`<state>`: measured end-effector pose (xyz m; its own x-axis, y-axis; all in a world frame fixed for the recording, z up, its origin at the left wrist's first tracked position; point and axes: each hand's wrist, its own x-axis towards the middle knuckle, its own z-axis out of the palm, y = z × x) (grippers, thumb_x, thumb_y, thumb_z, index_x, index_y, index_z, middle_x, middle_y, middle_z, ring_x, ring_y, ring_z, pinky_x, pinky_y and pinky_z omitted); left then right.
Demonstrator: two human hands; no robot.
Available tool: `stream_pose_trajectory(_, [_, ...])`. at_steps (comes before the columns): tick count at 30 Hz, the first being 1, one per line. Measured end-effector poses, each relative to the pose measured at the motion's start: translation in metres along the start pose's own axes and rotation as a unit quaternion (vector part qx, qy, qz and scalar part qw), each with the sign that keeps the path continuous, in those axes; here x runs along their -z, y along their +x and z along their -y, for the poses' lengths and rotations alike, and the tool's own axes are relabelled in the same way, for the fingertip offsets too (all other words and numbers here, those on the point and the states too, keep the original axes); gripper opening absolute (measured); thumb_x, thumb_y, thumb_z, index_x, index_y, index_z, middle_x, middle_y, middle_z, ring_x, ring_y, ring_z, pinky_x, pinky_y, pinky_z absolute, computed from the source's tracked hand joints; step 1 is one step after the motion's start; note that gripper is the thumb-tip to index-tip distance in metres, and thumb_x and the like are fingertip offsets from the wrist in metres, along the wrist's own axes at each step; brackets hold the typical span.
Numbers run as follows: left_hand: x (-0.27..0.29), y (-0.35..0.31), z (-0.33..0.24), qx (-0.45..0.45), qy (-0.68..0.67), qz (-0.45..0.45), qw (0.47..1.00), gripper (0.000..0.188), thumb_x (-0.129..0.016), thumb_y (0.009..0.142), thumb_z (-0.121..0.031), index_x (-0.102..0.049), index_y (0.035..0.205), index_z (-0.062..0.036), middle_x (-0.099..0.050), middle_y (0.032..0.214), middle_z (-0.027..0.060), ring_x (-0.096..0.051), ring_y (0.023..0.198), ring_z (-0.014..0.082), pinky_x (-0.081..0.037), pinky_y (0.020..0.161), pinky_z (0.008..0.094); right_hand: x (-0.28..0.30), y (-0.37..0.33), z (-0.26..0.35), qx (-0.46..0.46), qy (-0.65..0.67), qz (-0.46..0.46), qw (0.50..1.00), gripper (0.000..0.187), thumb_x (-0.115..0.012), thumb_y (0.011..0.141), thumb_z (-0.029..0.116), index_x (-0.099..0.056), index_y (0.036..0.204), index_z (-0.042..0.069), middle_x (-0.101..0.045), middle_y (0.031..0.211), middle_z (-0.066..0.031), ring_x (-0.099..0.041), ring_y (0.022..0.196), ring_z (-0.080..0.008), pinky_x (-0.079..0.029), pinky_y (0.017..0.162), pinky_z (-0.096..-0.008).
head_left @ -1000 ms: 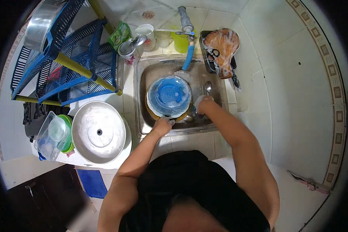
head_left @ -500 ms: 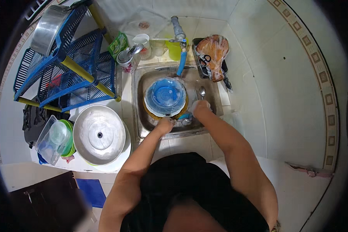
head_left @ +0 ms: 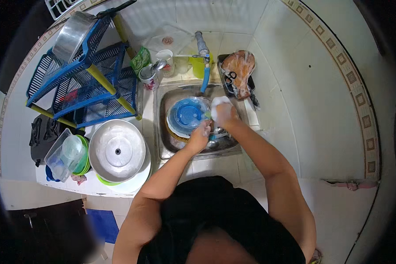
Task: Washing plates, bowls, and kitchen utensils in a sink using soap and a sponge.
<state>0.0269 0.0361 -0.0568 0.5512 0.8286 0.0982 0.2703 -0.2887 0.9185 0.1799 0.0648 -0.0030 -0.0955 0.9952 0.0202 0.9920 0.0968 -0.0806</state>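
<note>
In the metal sink (head_left: 163, 145), a clear blue bowl (head_left: 187, 115) sits on stacked dishes, with soapy water in it. My left hand (head_left: 199, 136) is closed at the bowl's near right edge; a small greenish tip shows above its fingers, too blurred to name. Just right of it, my right hand (head_left: 226, 115) is wrapped round a foamy white sponge (head_left: 219, 103), suds covering its fingers. Both hands are close together above the sink. Spoons (head_left: 213, 144) lie in the basin below them, partly hidden.
A faucet with a blue hose (head_left: 205, 79) hangs over the sink's back edge. Behind right, a soapy wooden board (head_left: 238, 70) and scissors (head_left: 231, 77) rest on a black tray. Cups (head_left: 149, 81), a large metal pan (head_left: 117, 152) and a blue rack (head_left: 86, 116) stand left.
My right hand has moved up and left with the foamy sponge, nearer the bowl. My left hand has shifted slightly right and up, off the bowl's front. The whole view has tilted slightly.
</note>
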Motion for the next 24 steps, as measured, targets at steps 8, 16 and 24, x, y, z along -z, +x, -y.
stream_pose_trajectory(8, [0.023,-0.01,-0.041,0.249,-0.364,-0.027,0.897,0.027,-0.037,0.092,-0.016,-0.05,0.115,-0.0114,-0.051,0.071,-0.0006,-0.039,0.047,0.0064,-0.025,0.037,0.0213,-0.044,-0.058,0.066,-0.027,0.336,-0.371,0.865,0.022,-0.068,0.075,0.024,-0.059,0.079,0.005,-0.057,0.078,-0.0104,-0.057,0.077,-0.0275,-0.046,0.068,-0.0373])
stream_pose_trajectory(16, [0.013,-0.029,-0.05,0.224,-0.365,0.039,0.903,0.013,-0.034,0.092,-0.016,-0.046,0.085,-0.0139,-0.036,0.06,-0.0048,-0.03,0.043,0.0071,-0.022,0.035,0.0227,-0.036,-0.013,0.037,-0.099,0.218,-0.418,0.876,0.015,-0.069,0.067,0.018,-0.06,0.078,0.011,-0.06,0.082,-0.0072,-0.055,0.087,-0.0285,-0.041,0.081,-0.0364])
stream_pose_trajectory(24, [0.024,-0.035,-0.06,0.264,-0.352,0.037,0.897,0.02,-0.034,0.092,-0.014,-0.049,0.104,-0.0091,-0.036,0.059,-0.0025,-0.031,0.043,0.0085,-0.024,0.035,0.0234,-0.047,-0.027,0.026,0.148,0.312,-0.345,0.873,0.007,-0.061,0.067,0.009,-0.064,0.074,0.012,-0.063,0.08,-0.0052,-0.058,0.08,-0.026,-0.043,0.081,-0.0385])
